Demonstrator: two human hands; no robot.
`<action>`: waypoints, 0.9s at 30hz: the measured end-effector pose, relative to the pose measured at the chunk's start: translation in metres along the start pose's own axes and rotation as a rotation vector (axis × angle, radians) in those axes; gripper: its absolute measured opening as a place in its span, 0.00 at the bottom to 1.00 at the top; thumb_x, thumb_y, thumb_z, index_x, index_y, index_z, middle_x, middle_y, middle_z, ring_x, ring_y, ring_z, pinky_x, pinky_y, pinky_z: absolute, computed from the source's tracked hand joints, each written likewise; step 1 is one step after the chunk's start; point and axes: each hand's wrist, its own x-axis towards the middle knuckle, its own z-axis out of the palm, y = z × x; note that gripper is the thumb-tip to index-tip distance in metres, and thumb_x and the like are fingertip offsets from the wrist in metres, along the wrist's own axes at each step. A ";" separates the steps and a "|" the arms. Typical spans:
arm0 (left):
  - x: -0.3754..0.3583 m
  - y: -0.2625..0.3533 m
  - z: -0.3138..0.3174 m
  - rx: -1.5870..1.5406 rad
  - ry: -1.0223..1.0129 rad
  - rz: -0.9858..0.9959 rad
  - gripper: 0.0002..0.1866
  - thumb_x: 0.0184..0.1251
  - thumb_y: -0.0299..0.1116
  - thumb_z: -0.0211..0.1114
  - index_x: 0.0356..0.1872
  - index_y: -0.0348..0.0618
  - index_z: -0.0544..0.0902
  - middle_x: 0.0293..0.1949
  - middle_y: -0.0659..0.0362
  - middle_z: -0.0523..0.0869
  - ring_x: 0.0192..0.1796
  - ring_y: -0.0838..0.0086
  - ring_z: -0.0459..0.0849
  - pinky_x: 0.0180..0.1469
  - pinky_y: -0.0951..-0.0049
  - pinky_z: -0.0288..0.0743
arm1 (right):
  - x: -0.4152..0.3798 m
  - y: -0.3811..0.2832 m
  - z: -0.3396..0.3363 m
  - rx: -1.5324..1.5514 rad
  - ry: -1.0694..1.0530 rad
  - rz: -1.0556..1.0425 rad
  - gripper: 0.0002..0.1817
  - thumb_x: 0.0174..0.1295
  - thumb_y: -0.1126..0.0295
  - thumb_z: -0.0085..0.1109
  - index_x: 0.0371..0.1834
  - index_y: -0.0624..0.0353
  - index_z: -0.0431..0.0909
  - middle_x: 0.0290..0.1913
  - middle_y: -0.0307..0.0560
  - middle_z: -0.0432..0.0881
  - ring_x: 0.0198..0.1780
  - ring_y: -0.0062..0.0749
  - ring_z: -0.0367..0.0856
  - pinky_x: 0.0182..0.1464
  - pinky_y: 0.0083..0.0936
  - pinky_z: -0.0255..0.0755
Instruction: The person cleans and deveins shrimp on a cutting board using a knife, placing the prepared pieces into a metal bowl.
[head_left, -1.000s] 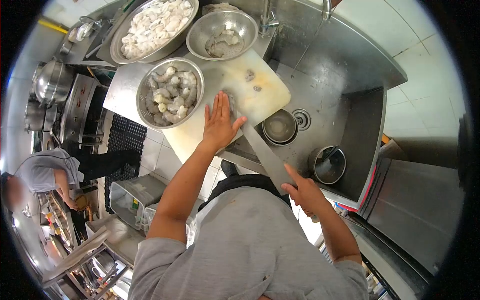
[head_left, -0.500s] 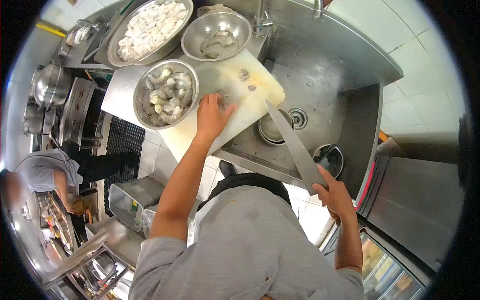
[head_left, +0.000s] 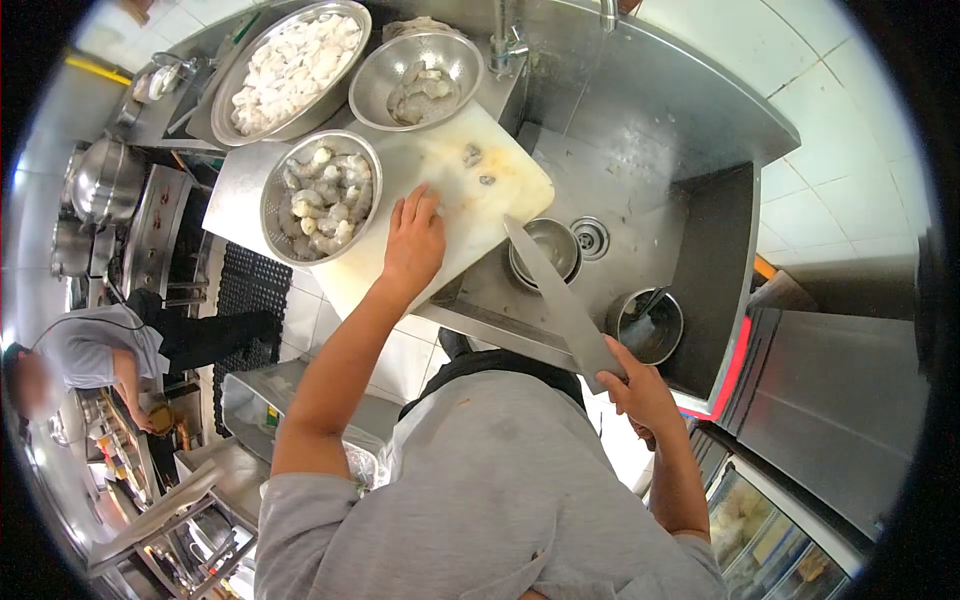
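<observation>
My left hand [head_left: 415,240] rests over the white cutting board [head_left: 480,215], its fingers curled together. A greyish bit shows at its fingertips, too small to make out. In my right hand [head_left: 638,385] is the handle of a large kitchen knife [head_left: 560,300], whose tip reaches the board's near right corner. Left of my left hand, a perforated steel bowl [head_left: 268,215] holds peeled grey shrimp [head_left: 325,200]. Behind it, a second colander [head_left: 470,75] contains a few more shrimp [head_left: 420,95]. Two small dark scraps [head_left: 472,155] lie on the board.
A big steel bowl [head_left: 225,125] of white seafood pieces [head_left: 290,70] stands at the back left. To the right is a steel sink [head_left: 650,180] with a bowl [head_left: 550,250] and a pot [head_left: 650,340] in it. Another person [head_left: 95,345] works at the far left.
The fingers and thumb of my left hand have drawn closer together on the board. The knife in my right hand has shifted slightly left. The view has turned a little.
</observation>
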 end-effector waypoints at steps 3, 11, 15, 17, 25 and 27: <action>-0.005 -0.002 -0.014 -0.196 -0.087 -0.019 0.04 0.58 0.27 0.63 0.32 0.39 0.81 0.58 0.53 0.74 0.69 0.55 0.66 0.67 0.49 0.63 | 0.005 0.011 0.005 0.022 -0.006 0.001 0.34 0.67 0.59 0.60 0.76 0.46 0.60 0.31 0.55 0.84 0.31 0.38 0.84 0.40 0.34 0.77; 0.058 0.082 -0.101 -1.161 -0.436 0.214 0.09 0.60 0.28 0.62 0.40 0.39 0.83 0.44 0.52 0.85 0.47 0.58 0.84 0.55 0.62 0.75 | 0.002 0.011 0.008 0.039 -0.007 -0.010 0.34 0.67 0.60 0.60 0.76 0.46 0.60 0.30 0.55 0.84 0.28 0.36 0.82 0.38 0.34 0.76; 0.078 0.146 -0.061 -0.941 -0.217 0.243 0.12 0.60 0.32 0.63 0.45 0.43 0.84 0.53 0.53 0.83 0.51 0.61 0.83 0.56 0.59 0.74 | 0.009 0.011 0.012 0.077 -0.005 -0.004 0.34 0.67 0.60 0.60 0.75 0.46 0.60 0.28 0.55 0.83 0.25 0.34 0.80 0.35 0.33 0.76; 0.071 0.137 -0.034 -0.514 -0.019 0.283 0.14 0.59 0.32 0.63 0.46 0.44 0.84 0.57 0.53 0.80 0.56 0.62 0.81 0.58 0.57 0.73 | 0.004 0.005 0.011 0.061 0.007 -0.013 0.33 0.67 0.60 0.60 0.75 0.47 0.61 0.29 0.55 0.83 0.24 0.33 0.79 0.34 0.33 0.75; 0.031 0.007 0.003 -0.093 -0.094 -0.137 0.09 0.58 0.31 0.61 0.39 0.43 0.83 0.48 0.55 0.80 0.56 0.61 0.75 0.57 0.53 0.68 | 0.002 0.015 0.012 0.087 0.028 -0.002 0.31 0.67 0.59 0.60 0.73 0.49 0.64 0.30 0.55 0.84 0.26 0.35 0.80 0.34 0.34 0.74; 0.035 0.007 0.011 -0.025 -0.079 -0.100 0.07 0.57 0.30 0.61 0.36 0.43 0.82 0.44 0.56 0.80 0.52 0.62 0.75 0.54 0.54 0.68 | 0.004 0.016 0.010 0.075 0.023 -0.012 0.32 0.67 0.58 0.60 0.73 0.49 0.63 0.31 0.55 0.84 0.26 0.36 0.81 0.34 0.34 0.74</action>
